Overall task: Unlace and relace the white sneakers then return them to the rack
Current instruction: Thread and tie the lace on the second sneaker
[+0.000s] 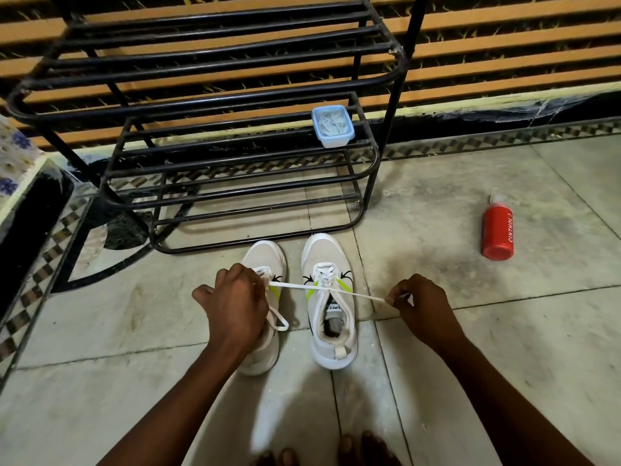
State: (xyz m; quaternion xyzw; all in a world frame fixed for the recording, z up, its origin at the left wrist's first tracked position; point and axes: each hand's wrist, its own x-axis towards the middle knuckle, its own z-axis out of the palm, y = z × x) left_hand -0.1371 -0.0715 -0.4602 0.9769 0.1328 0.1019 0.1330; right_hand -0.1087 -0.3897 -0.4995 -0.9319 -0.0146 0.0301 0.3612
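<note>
Two white sneakers stand side by side on the tiled floor, toes toward the black metal rack (235, 183). My left hand (235, 297) lies curled over the tongue of the left sneaker (265, 260), gripping the shoe and its lace, and hides much of the shoe. A white lace (356, 293) runs taut from there, across the laced right sneaker (329, 297), to my right hand (420, 304), which pinches its end. A loose loop of lace hangs below my left hand.
A small blue-lidded plastic box (332, 126) sits on a shelf of the rack. A red Cinthol can (497, 230) lies on the floor to the right. My toes (353, 449) show at the bottom edge. A patterned ledge is at far left.
</note>
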